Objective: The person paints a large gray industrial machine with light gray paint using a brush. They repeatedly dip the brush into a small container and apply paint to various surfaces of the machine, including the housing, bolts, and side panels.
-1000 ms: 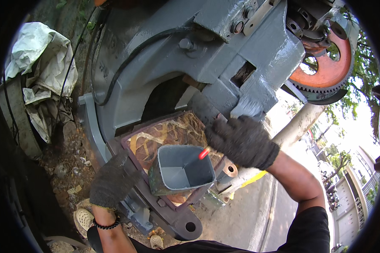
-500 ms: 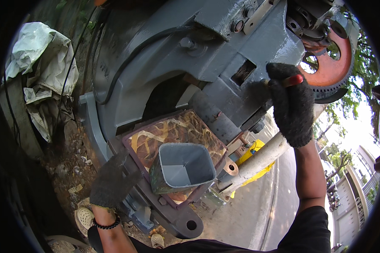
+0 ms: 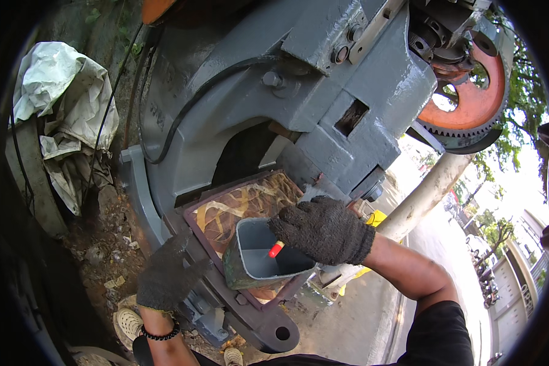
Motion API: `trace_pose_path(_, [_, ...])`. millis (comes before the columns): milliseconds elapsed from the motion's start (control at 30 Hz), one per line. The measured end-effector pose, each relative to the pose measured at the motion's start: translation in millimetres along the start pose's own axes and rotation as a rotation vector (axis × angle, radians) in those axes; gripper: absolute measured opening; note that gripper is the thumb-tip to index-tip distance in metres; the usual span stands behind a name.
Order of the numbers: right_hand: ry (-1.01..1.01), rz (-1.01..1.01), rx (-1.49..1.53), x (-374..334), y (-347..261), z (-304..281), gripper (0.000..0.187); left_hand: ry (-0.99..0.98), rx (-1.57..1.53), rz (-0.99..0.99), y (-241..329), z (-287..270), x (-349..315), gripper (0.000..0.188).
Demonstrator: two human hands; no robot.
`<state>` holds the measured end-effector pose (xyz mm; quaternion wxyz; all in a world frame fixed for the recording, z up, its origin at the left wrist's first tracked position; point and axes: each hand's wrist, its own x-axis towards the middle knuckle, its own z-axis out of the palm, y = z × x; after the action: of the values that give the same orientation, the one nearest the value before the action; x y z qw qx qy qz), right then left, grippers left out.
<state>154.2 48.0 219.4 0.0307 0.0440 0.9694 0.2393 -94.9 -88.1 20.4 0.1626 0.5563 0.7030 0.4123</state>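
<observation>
My right hand [image 3: 326, 230], in a dark knitted glove, is closed round a paintbrush [image 3: 277, 249]. Its red-tipped handle sticks out below the fingers; the bristles are hard to make out. That hand hangs over the right side of a square open container [image 3: 241, 277], grey with paint inside. The container stands on a patterned board [image 3: 226, 210] on the machine's bed. My left hand [image 3: 168, 277], gloved too, is by the dark bed edge [image 3: 226, 293], left of the container, its thumb and fingers apart. I cannot tell if it touches the edge.
A large grey-painted machine [image 3: 226, 91] fills the middle and top, with a black cable [image 3: 186, 113] along its frame. An orange toothed wheel [image 3: 470, 100] is at upper right. Crumpled pale sheeting [image 3: 73, 91] lies at left. A pale trunk [image 3: 430, 195] crosses the right, by the road.
My right hand has come down and left with the paintbrush, from beside the machine's upper block to over the container. The view has shifted slightly; my left hand stays by the bed edge.
</observation>
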Motion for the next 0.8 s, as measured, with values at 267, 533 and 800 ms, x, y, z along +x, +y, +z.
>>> trace_pose_path(267, [0.479, 0.314, 0.151, -8, 22, -65, 0.027, -0.006, -0.002, 0.005, -3, -5, 0, 0.084])
trace_pose_path(533, [0.699, 0.293, -0.346, -10, 47, -135, 0.031, -0.044, 0.009, -0.057, -4, -3, 9, 0.083])
trace_pose_path(800, [0.058, 0.031, -0.597, 4, 64, -122, 0.050, -0.019, -0.032, -0.016, -8, -4, 6, 0.081])
